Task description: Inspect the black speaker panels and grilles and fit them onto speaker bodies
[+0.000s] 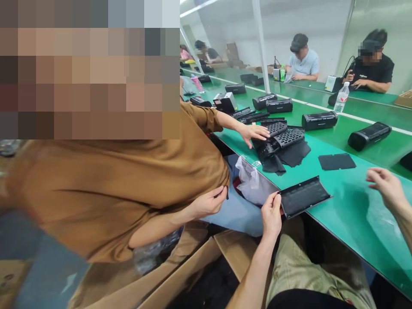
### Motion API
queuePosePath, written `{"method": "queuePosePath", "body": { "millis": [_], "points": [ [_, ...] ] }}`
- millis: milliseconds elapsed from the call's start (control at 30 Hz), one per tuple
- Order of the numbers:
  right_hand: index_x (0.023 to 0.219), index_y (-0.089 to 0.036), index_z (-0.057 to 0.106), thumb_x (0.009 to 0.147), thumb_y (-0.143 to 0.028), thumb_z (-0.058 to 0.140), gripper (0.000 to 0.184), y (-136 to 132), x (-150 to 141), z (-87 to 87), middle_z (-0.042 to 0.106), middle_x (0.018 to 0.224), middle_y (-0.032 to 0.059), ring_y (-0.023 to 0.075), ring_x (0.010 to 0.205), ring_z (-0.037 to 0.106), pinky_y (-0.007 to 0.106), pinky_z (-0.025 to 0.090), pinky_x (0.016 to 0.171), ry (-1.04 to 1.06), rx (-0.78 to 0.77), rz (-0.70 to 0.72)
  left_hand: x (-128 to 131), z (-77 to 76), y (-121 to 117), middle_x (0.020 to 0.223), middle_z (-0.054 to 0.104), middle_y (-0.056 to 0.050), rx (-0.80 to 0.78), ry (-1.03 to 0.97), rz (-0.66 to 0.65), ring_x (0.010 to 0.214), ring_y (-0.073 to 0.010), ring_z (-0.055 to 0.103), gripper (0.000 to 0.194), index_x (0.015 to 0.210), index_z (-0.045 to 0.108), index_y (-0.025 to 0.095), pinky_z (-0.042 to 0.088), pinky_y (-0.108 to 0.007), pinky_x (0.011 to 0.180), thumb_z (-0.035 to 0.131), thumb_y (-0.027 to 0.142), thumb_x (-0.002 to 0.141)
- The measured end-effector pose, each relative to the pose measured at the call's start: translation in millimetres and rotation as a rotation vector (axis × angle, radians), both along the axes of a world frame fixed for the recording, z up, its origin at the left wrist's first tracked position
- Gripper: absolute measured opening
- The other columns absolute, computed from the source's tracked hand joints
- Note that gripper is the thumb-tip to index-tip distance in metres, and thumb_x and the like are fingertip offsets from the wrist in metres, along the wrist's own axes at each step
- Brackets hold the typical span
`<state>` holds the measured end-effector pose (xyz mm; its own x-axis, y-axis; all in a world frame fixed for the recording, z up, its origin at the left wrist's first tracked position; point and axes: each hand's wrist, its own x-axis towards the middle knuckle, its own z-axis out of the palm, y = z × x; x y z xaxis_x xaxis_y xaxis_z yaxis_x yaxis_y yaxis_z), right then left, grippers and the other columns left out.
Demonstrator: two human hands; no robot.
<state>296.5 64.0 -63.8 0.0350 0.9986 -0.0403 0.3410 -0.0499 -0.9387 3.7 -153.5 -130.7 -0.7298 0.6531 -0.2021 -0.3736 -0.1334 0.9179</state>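
Note:
My left hand (272, 214) grips one end of a black, shallow curved plastic panel (305, 197), its hollow inner face turned up at the front edge of the green table. Over the table to the right is my right hand (386, 186), apart from the panel, with its fingers curled together. Whether anything small sits between those fingers cannot be seen. A flat black sheet (337, 162) lies on the table beyond the panel. Left of it is a pile of perforated black grilles (289, 136) and dark sheets (294, 155).
Close on my left a person in a brown shirt (128, 189) reaches one hand (254, 132) to the pile. Black cylindrical speakers (370, 135) and a water bottle (341, 98) stand farther back. Cardboard boxes (180, 274) are below the table edge. Other people sit across.

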Motion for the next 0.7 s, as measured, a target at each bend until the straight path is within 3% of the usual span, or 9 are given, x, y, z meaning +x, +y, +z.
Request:
{"method": "queuePosePath", "body": {
  "millis": [100, 200, 267, 433, 700],
  "points": [
    [0.114, -0.021, 0.074, 0.074, -0.047, 0.089, 0.050, -40.2, -25.1, -0.2, 0.076, 0.105, 0.0115, 0.0249, 0.087, 0.074, 0.032, 0.062, 0.065, 0.191, -0.258, 0.309, 11.3, 8.5, -6.4, 0.080, 0.073, -0.001, 0.017, -0.048, -0.053, 0.065, -0.0152, 0.066, 0.068, 0.103, 0.077, 0.015, 0.058, -0.025, 0.060, 0.091, 0.068, 0.065],
    [0.114, -0.021, 0.075, 0.075, -0.045, 0.094, 0.049, -73.9, -39.2, 1.8, 0.076, 0.095, 0.0068, 0.0173, 0.071, 0.070, 0.025, 0.060, 0.052, 0.317, -0.490, 0.545, 21.5, 16.5, -15.1, 0.079, 0.072, -0.001, 0.021, -0.066, -0.083, 0.066, -0.0137, 0.064, 0.064, 0.102, 0.077, 0.015, 0.055, -0.023, 0.060, 0.092, 0.065, 0.065],
    [0.103, -0.019, 0.076, 0.076, -0.048, 0.094, 0.043, -86.5, -40.6, 1.5, 0.071, 0.080, 0.0019, 0.0120, 0.058, 0.061, 0.021, 0.055, 0.044, 0.350, -0.550, 0.625, 26.9, 21.1, -20.9, 0.080, 0.072, -0.001, 0.021, -0.086, -0.107, 0.067, -0.0137, 0.064, 0.063, 0.101, 0.077, 0.015, 0.053, -0.022, 0.059, 0.093, 0.064, 0.066],
    [0.085, -0.018, 0.074, 0.069, -0.060, 0.096, 0.050, -95.5, -32.2, -5.7, 0.050, 0.057, -0.0069, 0.0053, 0.043, 0.040, 0.018, 0.049, 0.038, 0.352, -0.552, 0.632, 36.0, 30.2, -31.3, 0.090, 0.076, -0.005, 0.051, -0.115, -0.268, 0.074, -0.0170, 0.068, 0.059, 0.109, 0.075, 0.017, 0.055, -0.024, 0.064, 0.090, 0.060, 0.072],
    [0.083, -0.017, 0.074, 0.069, -0.063, 0.094, 0.051, -98.3, -23.3, -13.0, 0.050, 0.056, -0.0064, 0.0052, 0.042, 0.037, 0.018, 0.046, 0.038, 0.363, -0.529, 0.600, 42.9, 28.8, -28.8, 0.093, 0.077, -0.006, 0.029, -0.040, -0.290, 0.079, -0.0177, 0.068, 0.049, 0.103, 0.075, 0.016, 0.055, -0.026, 0.073, 0.091, 0.048, 0.070]
  ]
}}
